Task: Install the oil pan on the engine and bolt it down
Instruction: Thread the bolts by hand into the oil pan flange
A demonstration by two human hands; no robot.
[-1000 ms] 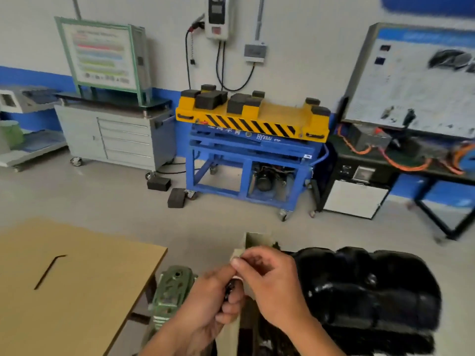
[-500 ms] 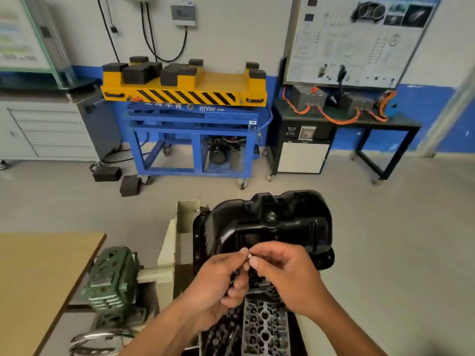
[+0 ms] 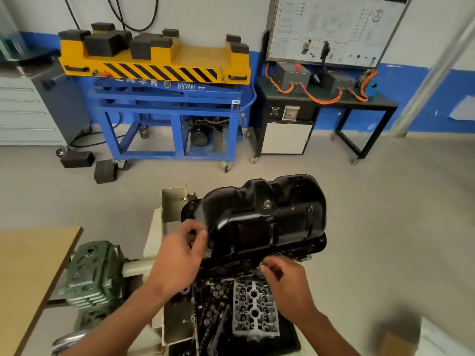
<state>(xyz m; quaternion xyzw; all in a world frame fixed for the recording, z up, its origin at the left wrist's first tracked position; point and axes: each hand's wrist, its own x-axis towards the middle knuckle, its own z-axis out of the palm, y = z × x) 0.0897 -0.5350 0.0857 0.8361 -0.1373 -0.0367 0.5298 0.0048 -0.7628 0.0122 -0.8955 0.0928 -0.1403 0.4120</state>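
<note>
Grey concrete floor [image 3: 385, 227] runs back to a white wall with a blue band. Against the wall stand a blue cart [image 3: 169, 109] with a yellow striped top carrying black blocks, and a black table [image 3: 359, 104] with grey boxes and orange cables. A wooden table [image 3: 30, 265] shows at lower left, beside a green gearbox [image 3: 92, 273]. The black oil pan [image 3: 264, 219] sits bottom up on the engine [image 3: 254, 307]. The 2 hands are apart. The left hand [image 3: 180, 255] curls at the pan's left end, and whether it holds anything cannot be told. The right hand [image 3: 285, 278] pinches a small bolt [image 3: 262, 264] at the pan's near rim
</note>
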